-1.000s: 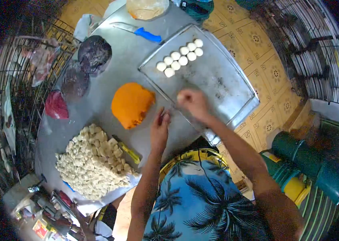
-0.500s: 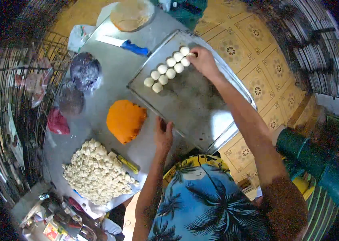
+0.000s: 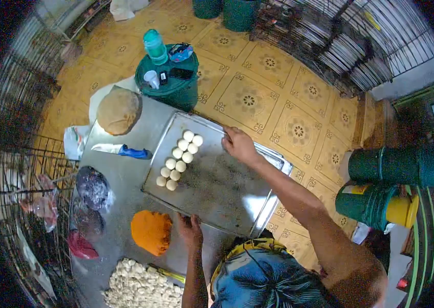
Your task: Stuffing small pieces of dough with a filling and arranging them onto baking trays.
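Note:
A rectangular metal baking tray (image 3: pixel 217 177) lies on the steel table in front of me. Two slanting rows of round white dough balls (image 3: pixel 177 153) rest on its left part. My right hand (image 3: pixel 239 146) grips the far rim, its fingers curled over the edge. At the near left edge, my left hand (image 3: pixel 190 231) holds the rim with thumb and fingers; its fingertips are partly in shadow. Just left of that hand sits a mound of orange dough (image 3: pixel 152 232). Closer to me is a heap of small pale dough pieces (image 3: pixel 142 285), cut off by the picture's lower edge.
A blue-handled knife (image 3: pixel 134 152) and a round tan dough mass (image 3: pixel 118 110) lie toward the table's far end. Dark wrapped lumps (image 3: pixel 92 187) and a red bundle (image 3: pixel 82 244) line the left side. A green drum (image 3: pixel 176 95) with a bottle stands beyond; wire racks flank the room.
My right hand has left the end of the dough-ball rows and now grips the tray's far rim. The view has tilted up, showing more floor. My left hand stays by the near edge.

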{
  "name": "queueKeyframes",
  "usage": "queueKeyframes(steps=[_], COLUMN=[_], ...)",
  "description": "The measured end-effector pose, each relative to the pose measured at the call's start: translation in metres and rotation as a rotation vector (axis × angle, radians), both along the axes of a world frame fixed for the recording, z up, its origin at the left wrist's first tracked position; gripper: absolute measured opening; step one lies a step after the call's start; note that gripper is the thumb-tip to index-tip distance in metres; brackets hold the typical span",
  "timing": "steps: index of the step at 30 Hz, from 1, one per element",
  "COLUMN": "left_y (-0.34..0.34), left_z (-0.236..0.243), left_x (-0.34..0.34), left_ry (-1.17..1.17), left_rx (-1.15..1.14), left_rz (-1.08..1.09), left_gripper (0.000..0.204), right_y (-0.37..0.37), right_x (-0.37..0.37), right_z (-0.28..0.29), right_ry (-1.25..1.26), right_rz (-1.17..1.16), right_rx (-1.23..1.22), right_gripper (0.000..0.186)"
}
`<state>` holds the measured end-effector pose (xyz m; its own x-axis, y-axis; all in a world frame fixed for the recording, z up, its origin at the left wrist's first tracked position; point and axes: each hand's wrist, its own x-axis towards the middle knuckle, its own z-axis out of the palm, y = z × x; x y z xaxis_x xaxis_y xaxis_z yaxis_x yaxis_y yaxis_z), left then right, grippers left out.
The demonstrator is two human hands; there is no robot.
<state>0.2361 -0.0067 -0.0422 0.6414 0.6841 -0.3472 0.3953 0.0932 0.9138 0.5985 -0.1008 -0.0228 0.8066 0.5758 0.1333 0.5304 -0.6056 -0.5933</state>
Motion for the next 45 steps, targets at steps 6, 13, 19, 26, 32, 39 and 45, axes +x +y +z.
queueKeyframes(steps=[6,13,19,26,32,39,45], left_y=[-0.005,-0.004,0.063,0.118,0.093,0.132,0.201], left_z=[0.033,0.043,0.016,0.019,0.030,0.037,0.040], left_x=[0.016,-0.005,-0.090,-0.149,-0.149,-0.285,-0.388], left_ry=[0.046,0.149,0.066,0.453,0.270,0.218,0.590], left_rx=[-0.046,0.089,0.766,0.853,0.648,0.483,1.179], left_rz=[0.102,0.033,0.209,0.109,0.323,0.166,0.065], left_gripper=[0.064,0.064,0.057,0.091,0.081,0.052,0.019], right_y=[0.003,-0.014,-0.004,0.031,0.038,0.003,0.009], right_x=[-0.012,-0.039,-0.066,-0.207,-0.353,-0.448,-0.475], right_z=[0.007,0.003,0.014,0.052,0.048,0.028,0.025], right_ry=[0.018,-0.128,-0.124,0.030,0.275,0.380,0.113], right_rz=[-0.100,-0.078,-0.068,0.418,0.639,0.537,0.518], right_rx=[-0.071,0.017,0.152,0.391,0.237,0.084,0.073], right_gripper=[0.041,0.046,0.034,0.024,0.021,0.016,0.017])
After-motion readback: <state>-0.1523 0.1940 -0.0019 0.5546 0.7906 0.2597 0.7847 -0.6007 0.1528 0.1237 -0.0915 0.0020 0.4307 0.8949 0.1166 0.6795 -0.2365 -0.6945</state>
